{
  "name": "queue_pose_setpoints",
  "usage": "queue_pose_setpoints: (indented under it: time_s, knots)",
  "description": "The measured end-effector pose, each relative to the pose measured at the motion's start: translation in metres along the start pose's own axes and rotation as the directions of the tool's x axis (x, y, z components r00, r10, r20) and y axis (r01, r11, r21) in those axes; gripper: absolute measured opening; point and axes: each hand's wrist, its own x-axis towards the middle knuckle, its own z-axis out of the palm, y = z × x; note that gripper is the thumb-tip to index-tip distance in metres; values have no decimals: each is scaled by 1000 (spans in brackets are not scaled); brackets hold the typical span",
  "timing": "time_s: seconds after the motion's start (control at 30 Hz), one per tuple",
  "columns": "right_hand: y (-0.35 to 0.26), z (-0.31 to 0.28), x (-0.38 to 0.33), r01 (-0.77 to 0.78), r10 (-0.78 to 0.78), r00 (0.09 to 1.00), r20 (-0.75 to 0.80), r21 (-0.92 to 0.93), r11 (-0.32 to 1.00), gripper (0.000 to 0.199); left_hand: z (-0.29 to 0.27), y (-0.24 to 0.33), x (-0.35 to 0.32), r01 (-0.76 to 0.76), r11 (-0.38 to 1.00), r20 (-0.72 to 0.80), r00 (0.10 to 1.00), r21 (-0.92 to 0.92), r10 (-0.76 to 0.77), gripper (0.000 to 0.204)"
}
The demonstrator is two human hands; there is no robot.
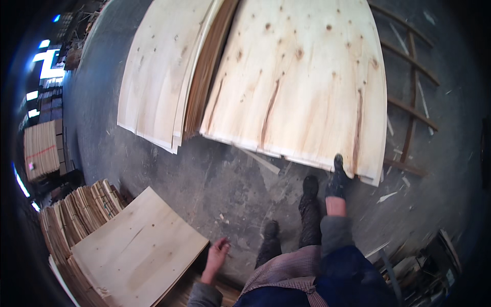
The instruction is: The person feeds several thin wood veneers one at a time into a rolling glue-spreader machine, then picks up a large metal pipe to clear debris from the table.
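Head view, left hand: your left hand (pixel 217 254) is bare and open, fingers spread, holding nothing; it hangs just beside the right edge of the near veneer sheet (pixel 138 245)
Head view, right hand: your right hand (pixel 336 185) wears a dark glove and is closed on the near corner of the big veneer sheet (pixel 302 82)
Which way: the big sheet lies ahead of your right hand and runs long away from you, with its near edge across your path
Nearer hand: your right hand is on the big sheet; your left hand is well apart from it and nearer the low stack
Other stack: one more veneer stack (pixel 158 77) lies just left of the big sheet, its edges fanned out
Surface: the concrete floor (pixel 220 179) is grey and dusty, with thin wood strips lying about
Room: a wooden rack (pixel 409 102) sits on the right, and bundles of veneer (pixel 41 148) stand far left near bright windows
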Motion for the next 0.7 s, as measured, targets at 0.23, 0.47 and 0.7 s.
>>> queue_pose_setpoints:
  time_s: [0.23,0.47,0.7]
  knots:
    - [-157,-81,-191,-95,94,996,-9,-98,991,37,-125,77,91,-453,678,-312,645,579,698,40]
    - [-265,-145,-448,107,-111,974,-196,-31,994,48,-180,35,154,-416,839,-37,889,349,456,50]
    - [-280,-246,-525,350,-393,907,-153,-247,904,51,-134,-15,22,-54,993,491,871,109,-7,30]
